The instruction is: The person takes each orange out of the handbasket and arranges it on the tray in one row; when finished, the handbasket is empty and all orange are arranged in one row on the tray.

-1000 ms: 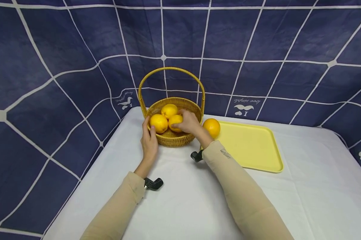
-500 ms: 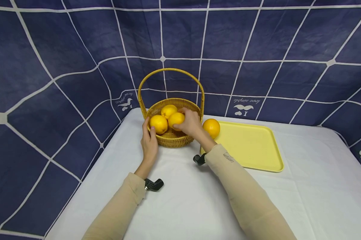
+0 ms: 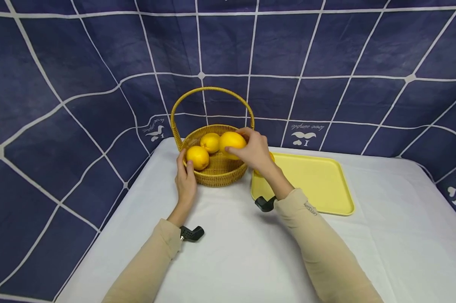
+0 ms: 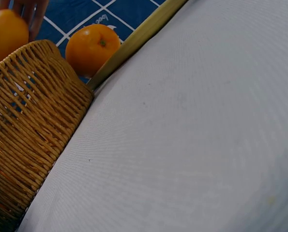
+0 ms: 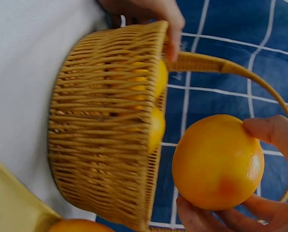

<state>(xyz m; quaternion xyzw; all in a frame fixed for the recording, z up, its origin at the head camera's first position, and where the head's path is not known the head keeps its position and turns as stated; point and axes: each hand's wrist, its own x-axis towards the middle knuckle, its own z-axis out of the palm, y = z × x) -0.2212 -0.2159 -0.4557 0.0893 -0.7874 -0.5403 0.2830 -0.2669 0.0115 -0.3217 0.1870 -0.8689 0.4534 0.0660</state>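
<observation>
My right hand (image 3: 256,153) holds an orange (image 3: 231,145) over the right side of a wicker basket (image 3: 217,181). In the right wrist view, thumb and fingers lie around this orange (image 5: 216,164), which is apart from the basket. Inside the basket are two more oranges, one at the left front (image 3: 197,158) and another behind it (image 3: 210,143). At the left rim my left hand (image 3: 185,183) grips the basket, thumb over the edge and fingers along the outer side. A further orange (image 4: 91,48) sits on the yellow tray, mostly hidden behind my right wrist in the head view.
The yellow tray (image 3: 307,181) lies right of the basket on a white-covered table (image 3: 228,244). An arched handle (image 3: 213,88) rises over the basket. Blue cloth (image 3: 281,46) with white lines hangs behind and to the left.
My right hand has lifted an orange up out of the basket and moved it right, toward the rim. My left hand stays at the left rim. The head view has shifted slightly.
</observation>
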